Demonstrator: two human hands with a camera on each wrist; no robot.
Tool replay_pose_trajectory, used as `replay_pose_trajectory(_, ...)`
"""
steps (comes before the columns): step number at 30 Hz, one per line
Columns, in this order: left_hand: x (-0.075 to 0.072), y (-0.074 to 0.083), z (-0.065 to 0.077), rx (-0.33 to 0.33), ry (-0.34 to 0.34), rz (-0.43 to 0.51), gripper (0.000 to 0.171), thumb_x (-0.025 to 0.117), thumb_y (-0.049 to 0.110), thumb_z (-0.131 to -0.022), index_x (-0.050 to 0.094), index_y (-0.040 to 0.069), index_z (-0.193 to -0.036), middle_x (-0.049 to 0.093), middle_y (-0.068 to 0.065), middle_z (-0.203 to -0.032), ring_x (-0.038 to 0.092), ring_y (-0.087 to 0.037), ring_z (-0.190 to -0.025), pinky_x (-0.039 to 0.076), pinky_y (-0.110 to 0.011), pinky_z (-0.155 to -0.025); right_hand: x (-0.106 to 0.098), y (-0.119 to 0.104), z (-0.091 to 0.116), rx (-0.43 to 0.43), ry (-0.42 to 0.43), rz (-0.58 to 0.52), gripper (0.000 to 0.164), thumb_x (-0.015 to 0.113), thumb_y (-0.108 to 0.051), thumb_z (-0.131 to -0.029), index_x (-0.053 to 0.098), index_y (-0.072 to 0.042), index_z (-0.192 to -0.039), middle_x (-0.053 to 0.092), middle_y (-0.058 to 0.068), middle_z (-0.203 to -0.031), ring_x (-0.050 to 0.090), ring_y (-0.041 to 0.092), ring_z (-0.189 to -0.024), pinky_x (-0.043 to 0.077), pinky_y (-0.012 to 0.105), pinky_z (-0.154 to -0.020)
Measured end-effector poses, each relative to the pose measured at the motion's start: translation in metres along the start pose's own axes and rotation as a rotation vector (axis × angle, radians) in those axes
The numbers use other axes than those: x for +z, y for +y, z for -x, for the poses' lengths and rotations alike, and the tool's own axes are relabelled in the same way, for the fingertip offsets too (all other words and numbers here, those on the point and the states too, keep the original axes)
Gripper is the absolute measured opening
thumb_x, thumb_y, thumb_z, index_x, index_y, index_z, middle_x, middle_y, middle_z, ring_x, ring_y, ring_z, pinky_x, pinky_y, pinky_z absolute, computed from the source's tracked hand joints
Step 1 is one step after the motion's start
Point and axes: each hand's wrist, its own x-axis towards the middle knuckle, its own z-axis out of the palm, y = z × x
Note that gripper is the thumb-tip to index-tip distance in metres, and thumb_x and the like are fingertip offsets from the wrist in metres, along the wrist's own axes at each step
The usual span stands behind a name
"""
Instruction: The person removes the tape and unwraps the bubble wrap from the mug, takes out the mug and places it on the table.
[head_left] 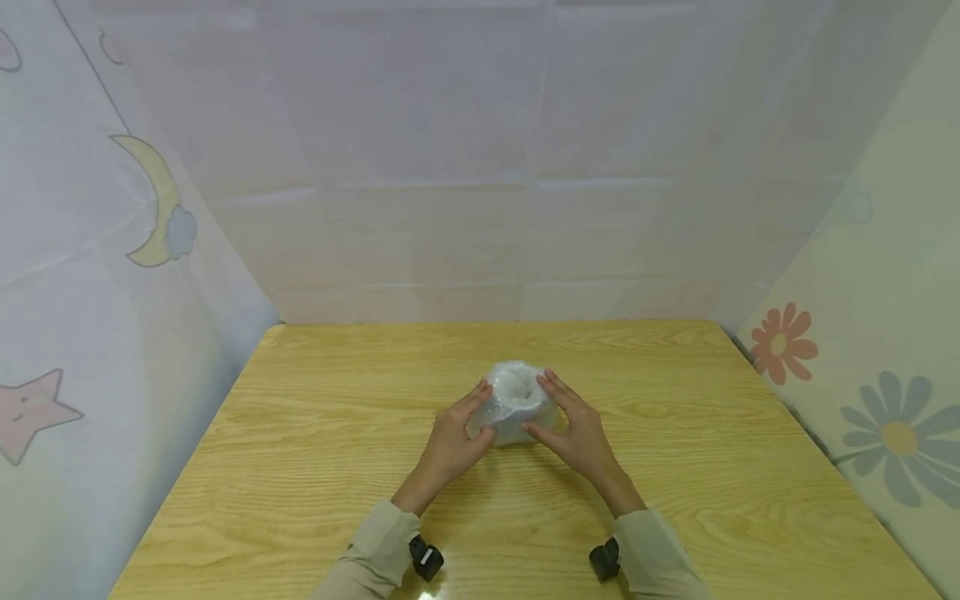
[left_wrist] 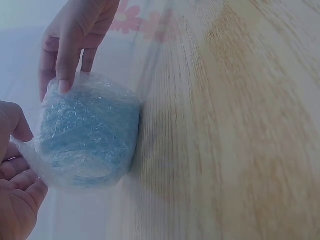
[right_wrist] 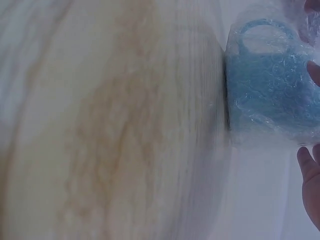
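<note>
A light-blue mug in clear bubble wrap (head_left: pixel 513 428) stands upright on the table, between both hands. Its loop handle shows through the plastic in the right wrist view, on the left hand's side. At the top the wrap (left_wrist: pixel 80 170) bunches around a round opening. From the left, my left hand (head_left: pixel 452 442) grips the wrap's upper edge between thumb and fingers. On the opposite side my right hand (head_left: pixel 581 437) holds the wrap, its fingers behind and thumb in front. Inside the mug nothing can be made out.
The wooden table (head_left: pixel 300 467) reaches back to a pale sheet hung as a wall (head_left: pixel 420 250). Printed sheets line both sides, with a moon (head_left: pixel 153 200) at left and flowers (head_left: pixel 783 343) at right. Small black devices (head_left: pixel 426 558) sit at the wrists.
</note>
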Motion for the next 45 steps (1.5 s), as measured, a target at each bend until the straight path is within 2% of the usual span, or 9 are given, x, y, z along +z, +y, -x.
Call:
replay_pose_trajectory(7,0.0001,-0.0017,0.0005,0.01,0.005,0.011,0.057,0.065,-0.001,-0.078,0.052,-0.009,-0.133,0.047,-0.021,-0.139,0.045,-0.032,-0.127,0.043,-0.043,-0.099,-0.0023,-0.0018,-0.0009,0.058,0.013,-0.066,0.073,0.081,-0.015,-0.08,0.046,0.002,-0.142,0.039,0.021,-0.147,0.039,0.038,-0.132,0.045,0.053,-0.094)
replay_pose_trajectory(13,0.0023,-0.0015,0.0006,-0.002,0.02,-0.001,0.058,0.07,0.001,-0.077,0.053,-0.009,-0.132,0.047,-0.021,-0.139,0.046,-0.033,-0.127,0.043,-0.042,-0.099,-0.0059,0.0013,-0.0033,0.145,-0.011,-0.119,0.073,0.077,-0.022,-0.085,0.042,-0.002,-0.145,0.035,0.011,-0.152,0.036,0.032,-0.136,0.042,0.054,-0.097)
replay_pose_trajectory(20,0.0021,0.0041,-0.0011,-0.017,0.022,0.011,0.058,0.071,0.0,-0.08,0.051,-0.009,-0.133,0.045,-0.02,-0.141,0.043,-0.032,-0.129,0.04,-0.042,-0.102,-0.0054,0.0039,-0.0054,0.154,-0.023,-0.123,0.073,0.077,-0.022,-0.086,0.041,-0.002,-0.146,0.035,0.014,-0.151,0.036,0.037,-0.135,0.042,0.054,-0.097)
replay_pose_trajectory(27,0.0022,0.0034,-0.0016,0.002,0.04,-0.007,0.048,0.07,0.002,-0.083,0.057,-0.009,-0.129,0.049,-0.02,-0.135,0.049,-0.031,-0.123,0.046,-0.043,-0.095,-0.0035,0.0052,-0.0043,0.151,-0.023,-0.159,0.067,0.075,-0.018,-0.087,0.044,-0.001,-0.144,0.038,0.02,-0.148,0.038,0.038,-0.133,0.042,0.054,-0.096)
replay_pose_trajectory(34,0.0024,0.0036,-0.0024,0.012,0.05,0.0,0.038,0.069,0.001,-0.085,0.063,-0.006,-0.121,0.054,-0.018,-0.13,0.052,-0.027,-0.121,0.047,-0.04,-0.094,-0.0039,0.005,-0.0058,0.147,-0.019,-0.187,0.068,0.077,-0.018,-0.086,0.045,0.002,-0.142,0.039,0.024,-0.145,0.04,0.035,-0.132,0.043,0.049,-0.096)
replay_pose_trajectory(41,0.0022,0.0058,-0.0027,0.013,0.072,0.037,0.03,0.068,-0.002,-0.085,0.068,-0.005,-0.115,0.058,-0.018,-0.125,0.054,-0.026,-0.119,0.048,-0.039,-0.093,-0.0041,0.0055,-0.0057,0.161,-0.036,-0.195,0.069,0.076,-0.02,-0.086,0.043,0.003,-0.142,0.039,0.02,-0.146,0.042,0.031,-0.131,0.044,0.039,-0.097)
replay_pose_trajectory(45,0.0017,0.0061,-0.0031,0.011,0.077,0.029,0.025,0.066,-0.001,-0.089,0.069,-0.004,-0.113,0.06,-0.018,-0.123,0.055,-0.025,-0.118,0.048,-0.037,-0.092,-0.0031,0.0051,-0.006,0.147,-0.031,-0.202,0.068,0.076,-0.019,-0.086,0.044,0.005,-0.141,0.04,0.022,-0.145,0.042,0.034,-0.13,0.044,0.04,-0.096)
